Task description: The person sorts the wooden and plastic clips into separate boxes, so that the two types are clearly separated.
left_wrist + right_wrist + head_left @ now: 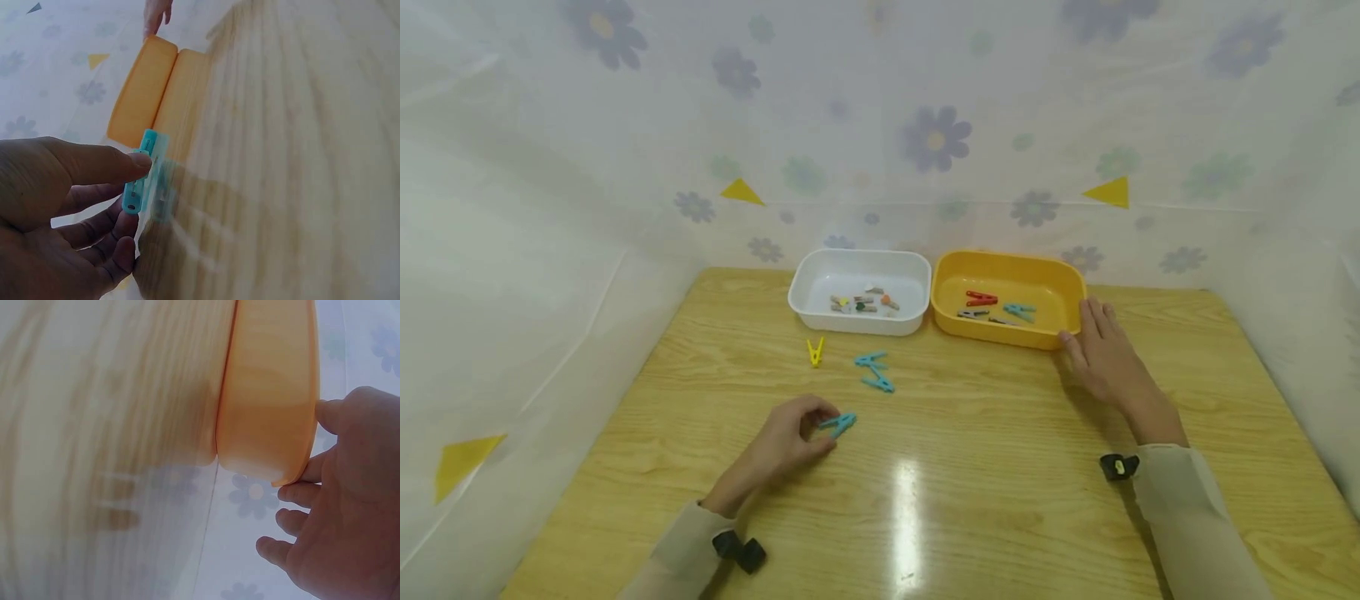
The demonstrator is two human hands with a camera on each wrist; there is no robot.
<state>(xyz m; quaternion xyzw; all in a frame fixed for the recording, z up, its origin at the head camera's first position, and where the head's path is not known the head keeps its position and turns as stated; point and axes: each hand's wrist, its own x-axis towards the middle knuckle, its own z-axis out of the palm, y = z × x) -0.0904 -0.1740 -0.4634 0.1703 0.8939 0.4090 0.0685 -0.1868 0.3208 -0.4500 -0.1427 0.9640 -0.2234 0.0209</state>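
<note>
My left hand (792, 435) pinches a light blue plastic clothespin (842, 424) between thumb and fingers, close over the table. In the left wrist view the thumb lies along one side of this clothespin (140, 175). Just beyond it, two more blue clothespins (878, 382) lie close together, with a yellow clothespin (815, 353) to their left. My right hand (1108, 364) rests against the right end of an orange bin (1011, 335), fingers fairly straight along its rim and thumb near the front corner. Inside that bin lie a red clothespin (981, 297), a blue clothespin (1019, 312) and greyish ones.
A white bin (859, 322) stands left of the orange one, holding several small wooden clips (862, 301) with coloured decorations. Both bins stand at the back of the wood-grain table (985, 467). Behind hangs a flower-patterned sheet (850, 125) with yellow triangles.
</note>
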